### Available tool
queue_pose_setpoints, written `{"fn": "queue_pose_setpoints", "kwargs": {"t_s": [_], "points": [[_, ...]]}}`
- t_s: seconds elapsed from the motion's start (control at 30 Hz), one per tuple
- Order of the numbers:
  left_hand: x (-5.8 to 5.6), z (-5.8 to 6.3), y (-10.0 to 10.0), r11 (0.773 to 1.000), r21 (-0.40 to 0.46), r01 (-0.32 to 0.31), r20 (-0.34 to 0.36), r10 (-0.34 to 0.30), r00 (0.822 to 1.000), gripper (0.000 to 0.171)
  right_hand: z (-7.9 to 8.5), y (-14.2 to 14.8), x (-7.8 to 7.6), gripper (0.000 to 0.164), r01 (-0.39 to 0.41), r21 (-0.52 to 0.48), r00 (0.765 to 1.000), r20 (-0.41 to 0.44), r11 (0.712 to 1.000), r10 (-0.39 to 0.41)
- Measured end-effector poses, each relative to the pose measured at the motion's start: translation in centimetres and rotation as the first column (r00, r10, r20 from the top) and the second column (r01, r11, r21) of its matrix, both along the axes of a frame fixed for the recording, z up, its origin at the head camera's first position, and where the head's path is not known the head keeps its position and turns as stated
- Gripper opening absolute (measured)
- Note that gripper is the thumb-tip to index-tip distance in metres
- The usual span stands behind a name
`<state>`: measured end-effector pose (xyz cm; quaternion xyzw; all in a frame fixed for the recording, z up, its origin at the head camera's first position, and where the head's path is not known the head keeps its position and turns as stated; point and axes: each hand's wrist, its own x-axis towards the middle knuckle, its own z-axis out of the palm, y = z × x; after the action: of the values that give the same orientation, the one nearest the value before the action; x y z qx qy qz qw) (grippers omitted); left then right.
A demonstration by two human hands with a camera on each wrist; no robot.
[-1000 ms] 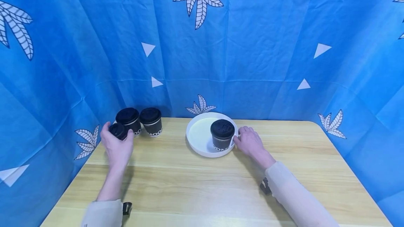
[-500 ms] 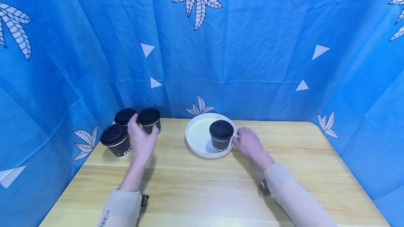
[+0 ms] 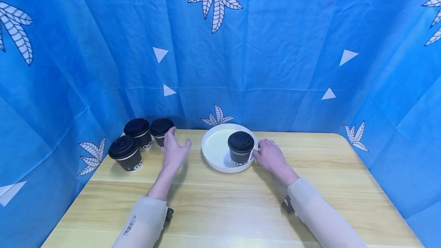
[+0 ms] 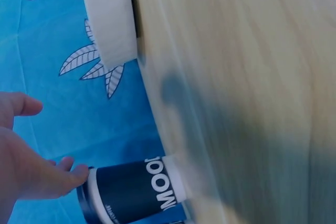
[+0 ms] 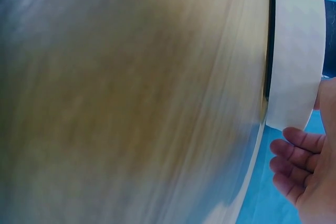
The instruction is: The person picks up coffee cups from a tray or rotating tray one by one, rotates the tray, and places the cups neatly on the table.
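Observation:
My left hand (image 3: pixel 175 150) is over the table, just right of a black paper coffee cup (image 3: pixel 159 129) with a black lid. Its fingers and thumb are spread apart and hold nothing. In the left wrist view, a fingertip overlaps the lid edge of a coffee cup (image 4: pixel 134 187); whether it touches, I cannot tell. My right hand (image 3: pixel 272 156) grips the right rim of a round white tray (image 3: pixel 214 148), thumb over the rim and fingers outside, as the tray (image 5: pixel 298 51) shows in the right wrist view. Another lidded coffee cup (image 3: pixel 240 150) stands upright on the tray's right side.
Two more lidded coffee cups, a front one (image 3: pixel 127 158) and a rear one (image 3: pixel 138 129), stand upright at the table's left edge. A blue curtain (image 3: pixel 275 49) with leaf prints hangs behind and beside the wooden table (image 3: pixel 220 206).
My left hand has let go of the front left coffee cup, which now stands on the table, and moved right past the other cups. My right hand stays at the tray rim.

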<state>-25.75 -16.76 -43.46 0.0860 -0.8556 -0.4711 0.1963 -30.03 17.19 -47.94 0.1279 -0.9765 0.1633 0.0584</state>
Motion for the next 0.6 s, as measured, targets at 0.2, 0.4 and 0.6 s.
{"fn": "queue_pose_setpoints", "kwargs": {"t_s": [0.2, 0.4, 0.6], "points": [[-1.0, -0.9, 0.6, 0.998, 0.01, 0.066, 0.101, -0.067, 0.993, 0.068, 0.1, -0.1, 0.0, 0.039, -0.009, 0.002, 1.0, 0.009, 1.0, 0.009], [-2.1, -1.4, 1.7, 0.991, 0.057, 0.121, 0.184, -0.13, 0.974, 0.064, 0.0, -0.1, 0.0, 0.039, -0.001, -0.005, 1.0, 0.013, 1.0, 0.001], [-3.1, -1.8, 2.9, 0.988, 0.069, 0.136, 0.313, -0.151, 0.938, 0.068, 0.0, 0.1, -0.1, 0.04, 0.004, -0.012, 1.0, 0.004, 1.0, -0.004]]}}
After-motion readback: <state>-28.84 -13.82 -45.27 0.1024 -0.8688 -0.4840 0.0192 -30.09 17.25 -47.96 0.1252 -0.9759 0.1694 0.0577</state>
